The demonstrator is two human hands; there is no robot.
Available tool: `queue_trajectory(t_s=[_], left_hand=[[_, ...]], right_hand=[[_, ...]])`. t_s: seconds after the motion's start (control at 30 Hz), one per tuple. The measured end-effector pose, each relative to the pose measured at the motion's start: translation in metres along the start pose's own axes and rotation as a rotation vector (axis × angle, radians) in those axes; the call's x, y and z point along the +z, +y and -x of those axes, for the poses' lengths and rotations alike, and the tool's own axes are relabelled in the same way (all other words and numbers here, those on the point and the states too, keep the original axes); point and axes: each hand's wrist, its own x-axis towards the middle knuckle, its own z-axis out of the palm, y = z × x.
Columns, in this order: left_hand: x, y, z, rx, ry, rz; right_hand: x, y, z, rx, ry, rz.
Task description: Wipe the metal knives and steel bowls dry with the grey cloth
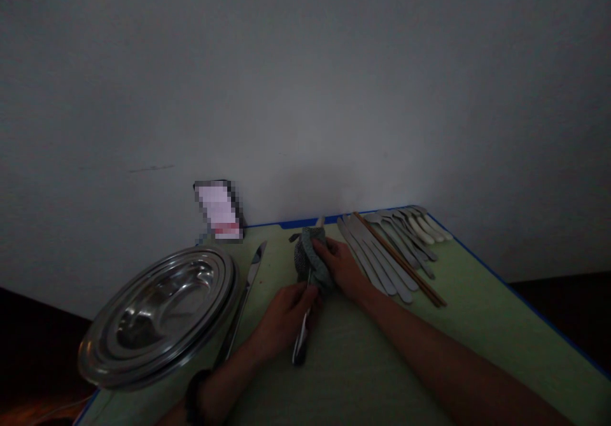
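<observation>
My left hand (286, 314) is closed round the handle of a table knife (300, 343), whose end points down toward me. A grey-green cloth (312, 260) wraps the upper part of this knife, and a pale tip shows above it. Pressed against the cloth is my right hand (337, 260), its fingers closed on the fabric and the blade inside. Another table knife (251, 276) lies to the left, partly behind my left wrist. Several knives (377, 260) lie side by side just right of my right hand.
Stacked metal plates (167, 311) stand at the table's left edge. A phone (219, 209) leans against the wall at the back. Right of the knives lie wooden chopsticks (401, 260), then several forks and spoons (420, 225). Blue edging (477, 267) borders the green table (382, 362).
</observation>
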Motion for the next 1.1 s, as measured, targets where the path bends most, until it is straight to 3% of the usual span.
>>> queue_trajectory(t_s=[0.1,0.47,0.67,0.87,1.1], left_hand=[[-0.002,-0.002,-0.003,0.008,0.034,0.024],[0.001,-0.003,-0.003,0.009,0.031,0.063],[0.002,0.002,-0.001,0.006,0.004,-0.028],[0.0,0.007,0.005,0.002,-0.091,-0.1],[0.003,0.0,0.004,-0.011,-0.099,0.011]], right_hand=[[0.002,0.0,0.001,-0.009,-0.086,0.035],[0.001,-0.002,0.003,-0.012,-0.042,0.044],[-0.002,0.0,-0.002,0.062,0.121,-0.055],[-0.007,0.007,-0.01,0.125,0.215,-0.364],[-0.005,-0.001,-0.005,0.141,0.176,-0.166]])
